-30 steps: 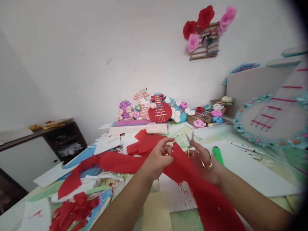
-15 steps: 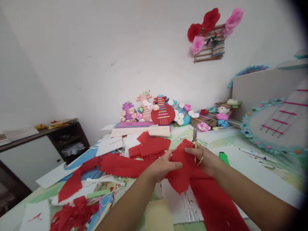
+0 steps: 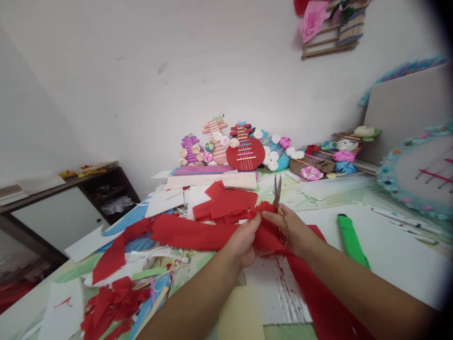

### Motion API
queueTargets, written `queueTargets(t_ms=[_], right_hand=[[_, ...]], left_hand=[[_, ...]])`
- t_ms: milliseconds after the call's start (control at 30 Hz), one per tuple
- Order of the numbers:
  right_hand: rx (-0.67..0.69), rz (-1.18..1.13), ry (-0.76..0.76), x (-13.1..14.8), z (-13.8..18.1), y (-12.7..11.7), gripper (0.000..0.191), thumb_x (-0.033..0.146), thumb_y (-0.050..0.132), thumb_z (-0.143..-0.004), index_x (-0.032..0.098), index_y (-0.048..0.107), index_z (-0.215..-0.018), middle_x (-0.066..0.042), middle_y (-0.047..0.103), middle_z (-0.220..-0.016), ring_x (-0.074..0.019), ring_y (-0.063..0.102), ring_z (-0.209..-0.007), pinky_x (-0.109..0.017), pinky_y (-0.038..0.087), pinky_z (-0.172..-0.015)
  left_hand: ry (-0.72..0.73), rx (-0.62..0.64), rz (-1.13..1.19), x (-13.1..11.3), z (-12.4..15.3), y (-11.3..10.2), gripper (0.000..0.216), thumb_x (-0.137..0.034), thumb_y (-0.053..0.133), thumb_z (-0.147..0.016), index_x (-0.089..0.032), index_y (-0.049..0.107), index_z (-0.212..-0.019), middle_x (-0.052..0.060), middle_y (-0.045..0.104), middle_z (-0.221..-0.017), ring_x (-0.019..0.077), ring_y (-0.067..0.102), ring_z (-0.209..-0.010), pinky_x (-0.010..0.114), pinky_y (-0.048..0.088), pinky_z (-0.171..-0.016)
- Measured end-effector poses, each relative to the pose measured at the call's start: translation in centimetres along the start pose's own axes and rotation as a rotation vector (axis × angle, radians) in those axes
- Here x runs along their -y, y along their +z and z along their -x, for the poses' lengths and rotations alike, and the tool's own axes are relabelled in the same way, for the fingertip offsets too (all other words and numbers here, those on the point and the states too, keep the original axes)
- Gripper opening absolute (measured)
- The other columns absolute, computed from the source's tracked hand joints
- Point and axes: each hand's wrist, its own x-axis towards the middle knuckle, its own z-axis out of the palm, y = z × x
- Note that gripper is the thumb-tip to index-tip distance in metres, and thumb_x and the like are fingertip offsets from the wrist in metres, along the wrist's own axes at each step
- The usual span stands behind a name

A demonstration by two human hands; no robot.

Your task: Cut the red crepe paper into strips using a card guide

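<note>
Between my two hands is a piece of red crepe paper, its frayed upper edge bunched up. My left hand pinches it with thumb and fingers from the left. The right hand grips the same piece close by, and gold-handled scissors hang on that hand with their blades pointing up and slightly apart. Long red crepe strips stretch away to the left, and another red length runs under my right forearm. A white board with glue streaks lies beneath.
Red scraps and folded red paper lie on the cluttered table. A green cutter rests on white board at right, near several pens. Decorated paper lutes stand against the wall.
The red piece, spread out before, is now gathered and folded between my fingers. My hands have drawn closer together. The view has shifted, showing more of the green cutter.
</note>
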Motion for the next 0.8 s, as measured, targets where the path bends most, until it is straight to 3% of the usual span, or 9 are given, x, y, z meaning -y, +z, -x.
queueTargets(t_ms=[100, 200, 400, 633, 733, 800], right_hand=[[0.011, 0.01, -0.007, 0.3, 0.0, -0.6, 0.025, 0.025, 0.071, -0.059, 0.02, 0.052, -0.074, 0.004, 0.058, -0.055, -0.0116, 0.055, -0.05, -0.023, 0.044, -0.048], [0.022, -0.069, -0.009, 0.3, -0.2, -1.5, 0.02, 0.025, 0.071, -0.06, 0.019, 0.054, -0.07, 0.004, 0.058, -0.056, -0.0099, 0.054, -0.052, -0.021, 0.043, -0.051], [-0.002, -0.292, -0.014, -1.2, -1.6, -4.2, 0.022, 0.04, 0.065, -0.064, 0.02, 0.056, -0.063, 0.0, 0.066, -0.074, -0.0145, 0.059, -0.08, -0.029, 0.042, -0.08], [-0.013, -0.392, 0.051, -2.9, -2.3, -5.7, 0.024, 0.04, 0.062, -0.066, 0.019, 0.056, -0.057, -0.001, 0.067, -0.071, -0.0145, 0.06, -0.073, -0.03, 0.042, -0.078], [-0.016, -0.397, 0.059, -2.8, -2.1, -5.5, 0.025, 0.041, 0.062, -0.065, 0.019, 0.056, -0.055, -0.001, 0.067, -0.068, -0.0143, 0.06, -0.072, -0.029, 0.042, -0.077], [-0.02, -0.391, 0.066, -2.6, -2.1, -5.4, 0.027, 0.042, 0.062, -0.065, 0.019, 0.055, -0.054, -0.002, 0.067, -0.067, -0.0144, 0.06, -0.07, -0.029, 0.042, -0.076]], left_hand=[[0.042, -0.075, -0.002, 0.2, -0.4, -0.2, 0.014, -0.015, 0.057, -0.073, -0.015, 0.057, -0.087, 0.004, 0.062, -0.069, 0.015, 0.059, -0.055, 0.02, 0.043, -0.044], [0.076, -0.168, 0.011, 0.3, -0.7, -0.6, 0.016, -0.006, 0.055, -0.064, -0.014, 0.055, -0.078, 0.001, 0.06, -0.061, 0.0133, 0.056, -0.048, 0.018, 0.04, -0.039], [0.179, -0.309, 0.089, -0.3, -1.2, -1.4, 0.008, -0.012, 0.057, -0.069, -0.016, 0.053, -0.075, -0.003, 0.056, -0.057, 0.0109, 0.055, -0.048, 0.017, 0.041, -0.042], [0.255, -0.304, 0.088, -1.0, -1.1, -1.9, 0.004, -0.009, 0.057, -0.076, -0.012, 0.054, -0.076, 0.0, 0.057, -0.068, 0.0112, 0.057, -0.057, 0.021, 0.045, -0.05], [0.255, -0.303, 0.088, -1.1, -1.3, -2.3, 0.01, -0.018, 0.05, -0.085, -0.011, 0.052, -0.077, -0.003, 0.052, -0.066, 0.0061, 0.049, -0.048, 0.017, 0.041, -0.042], [0.245, -0.286, 0.08, -1.4, -1.4, -2.6, 0.022, -0.025, 0.05, -0.085, -0.012, 0.048, -0.067, -0.006, 0.046, -0.057, 0.003, 0.038, -0.037, 0.013, 0.03, -0.033]])
